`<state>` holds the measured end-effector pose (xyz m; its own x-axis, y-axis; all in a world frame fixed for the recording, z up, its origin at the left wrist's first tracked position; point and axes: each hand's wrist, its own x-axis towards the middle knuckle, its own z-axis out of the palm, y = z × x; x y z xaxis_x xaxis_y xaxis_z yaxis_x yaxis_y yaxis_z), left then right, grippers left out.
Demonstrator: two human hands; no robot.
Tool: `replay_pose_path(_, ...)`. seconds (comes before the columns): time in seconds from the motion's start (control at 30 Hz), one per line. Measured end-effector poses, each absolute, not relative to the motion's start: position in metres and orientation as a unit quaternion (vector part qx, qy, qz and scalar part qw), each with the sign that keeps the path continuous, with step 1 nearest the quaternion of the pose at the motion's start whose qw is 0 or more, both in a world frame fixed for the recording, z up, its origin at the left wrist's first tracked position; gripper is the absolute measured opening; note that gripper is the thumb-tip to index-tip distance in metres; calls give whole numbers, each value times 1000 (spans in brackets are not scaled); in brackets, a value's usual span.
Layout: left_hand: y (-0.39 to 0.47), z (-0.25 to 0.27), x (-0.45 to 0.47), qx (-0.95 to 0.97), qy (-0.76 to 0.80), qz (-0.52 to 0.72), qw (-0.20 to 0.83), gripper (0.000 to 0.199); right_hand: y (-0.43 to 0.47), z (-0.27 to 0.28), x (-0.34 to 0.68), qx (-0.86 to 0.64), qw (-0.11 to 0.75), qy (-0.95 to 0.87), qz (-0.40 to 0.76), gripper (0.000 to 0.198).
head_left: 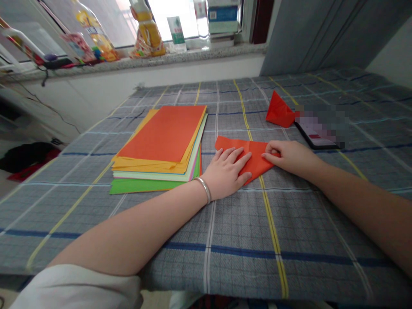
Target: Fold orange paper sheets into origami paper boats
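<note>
A folded piece of orange-red paper lies flat on the plaid cloth, narrowing toward its near edge. My left hand, with a silver bangle at the wrist, rests on its left part with the fingers spread. At the paper's right corner, my right hand is closed, thumb and fingers pinching the edge. Left of my hands sits a stack of coloured paper, orange-red on top, with yellow, white and green sheets below. Beyond my right hand stands a folded red paper shape with a pointed top.
A phone, partly blurred out, lies right of the red shape. The grey plaid cloth covers the table. On the windowsill at the back stand bottles, a tube and boxes. A grey panel rises at the back right.
</note>
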<state>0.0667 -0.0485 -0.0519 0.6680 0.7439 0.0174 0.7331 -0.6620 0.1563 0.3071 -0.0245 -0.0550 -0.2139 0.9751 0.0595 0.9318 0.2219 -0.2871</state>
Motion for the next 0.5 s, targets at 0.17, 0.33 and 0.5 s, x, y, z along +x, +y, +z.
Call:
replay_pose_path(0.17, -47, -53, 65, 921, 386, 27, 54, 65, -26, -54, 306, -615, 114, -775, 94, 20)
replay_pose_path(0.33, -46, -56, 65, 923, 380, 30, 51, 69, -26, -55, 306, -614, 114, -776, 87, 21)
replay_pose_path(0.5, -47, -55, 65, 926, 375, 20, 36, 63, -26, -53, 305, -618, 114, -773, 91, 20)
